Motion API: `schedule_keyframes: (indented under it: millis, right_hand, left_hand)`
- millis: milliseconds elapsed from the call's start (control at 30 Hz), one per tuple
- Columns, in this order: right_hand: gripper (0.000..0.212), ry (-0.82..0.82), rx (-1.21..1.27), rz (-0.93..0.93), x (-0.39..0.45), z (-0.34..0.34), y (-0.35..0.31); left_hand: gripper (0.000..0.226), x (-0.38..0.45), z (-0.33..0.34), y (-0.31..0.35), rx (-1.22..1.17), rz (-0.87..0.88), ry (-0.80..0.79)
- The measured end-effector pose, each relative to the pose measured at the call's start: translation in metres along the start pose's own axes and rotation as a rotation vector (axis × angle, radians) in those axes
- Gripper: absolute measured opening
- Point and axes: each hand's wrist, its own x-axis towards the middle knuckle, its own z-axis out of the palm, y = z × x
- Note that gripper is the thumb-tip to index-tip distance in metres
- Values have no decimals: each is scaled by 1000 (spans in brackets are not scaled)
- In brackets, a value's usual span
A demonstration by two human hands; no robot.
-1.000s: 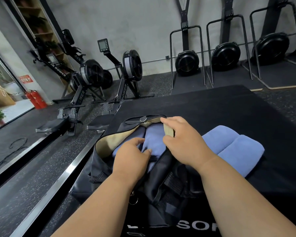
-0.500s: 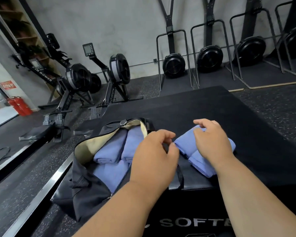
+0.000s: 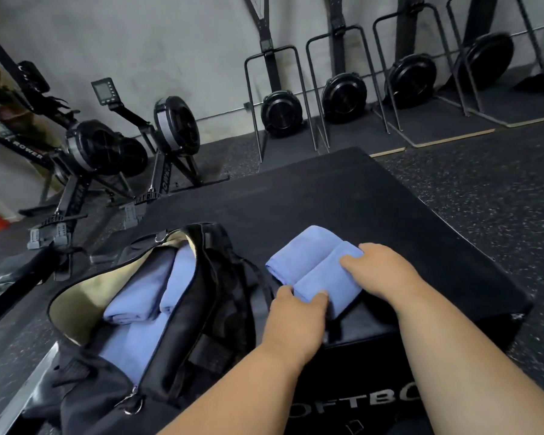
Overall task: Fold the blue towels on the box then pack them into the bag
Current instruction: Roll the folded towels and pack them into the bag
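Note:
A folded blue towel [image 3: 311, 265] lies on the black soft box [image 3: 374, 215], near its front edge. My left hand [image 3: 296, 318] pinches the towel's near corner between thumb and fingers. My right hand [image 3: 387, 271] grips its right side from above. To the left stands an open black bag [image 3: 223, 293] with a tan lining. Inside it lie several folded blue towels [image 3: 139, 299], two side by side on top of another.
Rowing machines [image 3: 107, 152] stand on the speckled rubber floor to the left. More black machines on stands [image 3: 280, 111] line the grey back wall. A metal floor strip [image 3: 19, 394] runs along the lower left. The box's front face carries white lettering [image 3: 358, 403].
Both hands left the bag's opening and moved right to the folded towel on the box. They now hold it. My view has swung to the right.

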Motion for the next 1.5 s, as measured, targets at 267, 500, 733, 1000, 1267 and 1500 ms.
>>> schedule_keyframes:
  millis: [267,500,733,1000,1267,1500]
  right_hand:
    - [34,-83,70,65,7,-9,7]
    - [29,-139,153,13,1,-17,9]
    - [16,-285,341,-182,-24,-14,-14]
    - [32,-590,676,-355,-76,0,-50]
    - [57,-752,531,-668,-112,33,-107]
    - [43,-709,525,-726,-133,64,-148]
  left_hand:
    - [18,12,13,2,-217,-112,23]
    - [10,-8,2,8,-433,-124,-77]
    - [37,-31,-41,12,-450,60,-35]
    - [29,-64,-122,1,-456,345,3]
    - [38,-85,-192,-29,-584,381,77]
    - [33,-92,-236,-68,-574,393,130]
